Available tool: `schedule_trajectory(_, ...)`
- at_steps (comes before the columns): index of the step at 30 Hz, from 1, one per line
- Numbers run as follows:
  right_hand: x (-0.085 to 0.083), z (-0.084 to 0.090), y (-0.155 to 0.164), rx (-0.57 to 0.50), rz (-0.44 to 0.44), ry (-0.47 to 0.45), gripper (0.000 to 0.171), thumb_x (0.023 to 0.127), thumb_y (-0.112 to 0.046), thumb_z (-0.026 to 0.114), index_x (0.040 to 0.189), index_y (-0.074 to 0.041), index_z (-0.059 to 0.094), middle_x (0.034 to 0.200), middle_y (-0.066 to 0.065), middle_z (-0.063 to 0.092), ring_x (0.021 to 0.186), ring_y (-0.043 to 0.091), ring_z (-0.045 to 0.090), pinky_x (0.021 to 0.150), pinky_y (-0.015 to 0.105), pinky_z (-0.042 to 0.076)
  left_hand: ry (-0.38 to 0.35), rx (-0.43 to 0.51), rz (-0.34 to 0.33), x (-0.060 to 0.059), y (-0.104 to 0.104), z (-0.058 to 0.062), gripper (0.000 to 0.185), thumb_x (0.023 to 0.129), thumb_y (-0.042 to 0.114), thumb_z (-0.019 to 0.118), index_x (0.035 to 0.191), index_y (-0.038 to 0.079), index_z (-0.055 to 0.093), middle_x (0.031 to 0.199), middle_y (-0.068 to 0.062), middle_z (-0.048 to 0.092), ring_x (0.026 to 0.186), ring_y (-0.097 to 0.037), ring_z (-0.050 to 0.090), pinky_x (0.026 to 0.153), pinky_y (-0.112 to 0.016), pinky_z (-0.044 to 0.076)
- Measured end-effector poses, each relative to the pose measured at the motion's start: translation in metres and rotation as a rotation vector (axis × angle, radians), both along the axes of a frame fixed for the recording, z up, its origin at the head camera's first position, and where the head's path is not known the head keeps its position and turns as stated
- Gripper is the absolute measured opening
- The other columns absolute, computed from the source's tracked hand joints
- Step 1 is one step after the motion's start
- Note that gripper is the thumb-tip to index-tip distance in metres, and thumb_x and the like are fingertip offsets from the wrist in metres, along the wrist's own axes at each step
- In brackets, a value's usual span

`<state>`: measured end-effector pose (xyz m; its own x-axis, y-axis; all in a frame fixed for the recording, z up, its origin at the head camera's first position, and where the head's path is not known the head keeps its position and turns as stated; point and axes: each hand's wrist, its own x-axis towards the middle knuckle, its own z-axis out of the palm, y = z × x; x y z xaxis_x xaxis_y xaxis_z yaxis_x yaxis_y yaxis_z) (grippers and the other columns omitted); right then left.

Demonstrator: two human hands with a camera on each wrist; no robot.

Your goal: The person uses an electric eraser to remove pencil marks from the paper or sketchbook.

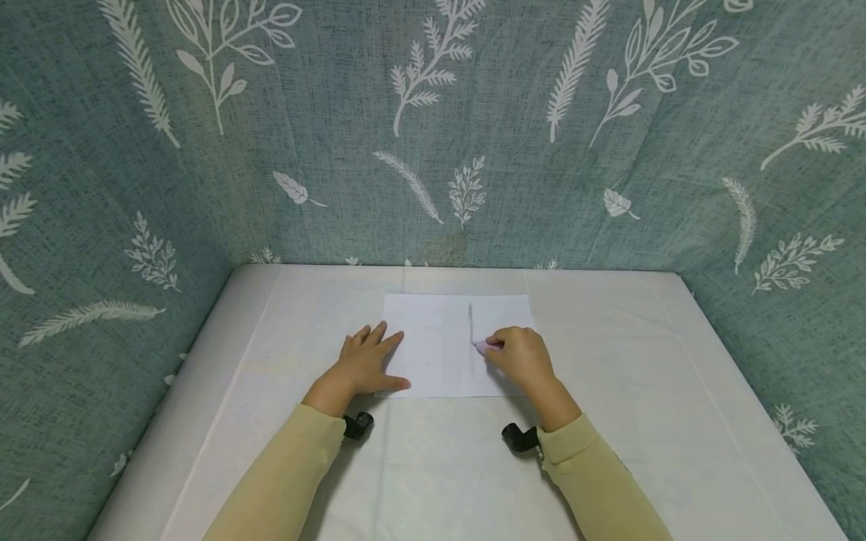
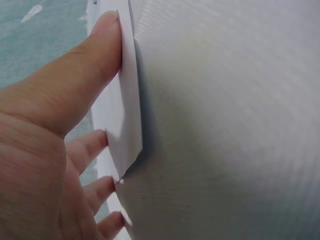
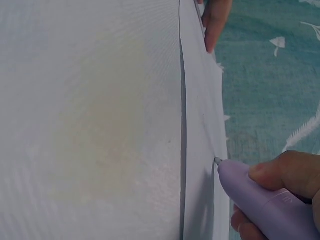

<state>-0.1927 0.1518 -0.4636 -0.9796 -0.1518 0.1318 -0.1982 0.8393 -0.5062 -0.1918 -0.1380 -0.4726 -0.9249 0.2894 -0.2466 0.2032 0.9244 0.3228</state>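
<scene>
A white sheet of paper (image 1: 426, 353) lies on the table. My left hand (image 1: 367, 364) rests spread over its left edge, the thumb (image 2: 97, 55) lying near the front edge and the other fingers apart. In my right hand (image 1: 524, 357) I pinch a thick lilac pen (image 3: 260, 200) with a small, narrow metallic tip, slanted down onto the right half of the sheet. A straight grey line (image 1: 470, 323) runs from the tip toward the paper's far edge. In the left wrist view, the paper's near corner stands slightly off the table.
A white cloth (image 1: 622, 361) covers the table beneath the paper. Green fabric with white leaf prints (image 1: 338, 98) hangs behind and at both sides. Black wrist-worn devices (image 1: 358, 426) stick out beside the yellow sleeves (image 1: 280, 477).
</scene>
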Motion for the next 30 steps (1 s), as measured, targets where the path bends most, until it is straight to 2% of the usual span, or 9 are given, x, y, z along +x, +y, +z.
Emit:
schedule_trajectory(9,-0.002,0.0024,0.004,-0.023,0.012,-0.074,0.018,0.087,-0.025,0.079,0.097,-0.009,0.081,0.095,0.005,0.076,0.094,0.028,0.069,0.084,0.044,0.054,-0.001,-0.007,-0.002,-0.0002,0.0005,0.0014,0.099,0.079,0.058,0.078,0.158,0.017,0.034,0.165,-0.02,0.015,0.15,-0.047,0.011,0.117,-0.066,0.008)
schedule_trajectory(14,-0.0021,0.0022,0.0059,-0.048,0.018,-0.109,0.016,0.087,-0.026,0.078,0.095,-0.012,0.081,0.088,-0.001,0.074,0.088,0.023,0.066,0.081,0.041,0.052,-0.004,-0.011,-0.002,-0.0006,0.0005,0.0002,0.099,0.079,0.059,0.078,0.158,0.018,0.034,0.165,-0.02,0.015,0.15,-0.047,0.011,0.117,-0.066,0.008)
schedule_trajectory(20,-0.0033,0.0006,0.0051,-0.056,0.029,-0.111,0.011,0.085,-0.022,0.078,0.093,-0.014,0.08,0.083,-0.003,0.072,0.079,0.018,0.061,0.076,0.039,0.051,-0.003,-0.009,-0.003,-0.001,0.0001,-0.0012,0.099,0.079,0.059,0.078,0.158,0.018,0.034,0.165,-0.02,0.015,0.15,-0.047,0.011,0.117,-0.066,0.008)
schedule_trajectory(30,-0.0029,0.0037,0.0022,-0.022,0.022,-0.079,0.013,0.085,-0.02,0.079,0.094,-0.012,0.081,0.086,-0.002,0.074,0.084,0.021,0.065,0.078,0.04,0.052,-0.012,-0.001,-0.006,-0.0006,0.0,-0.0008,0.099,0.08,0.058,0.077,0.158,0.018,0.033,0.165,-0.019,0.014,0.15,-0.046,0.009,0.117,-0.065,0.007)
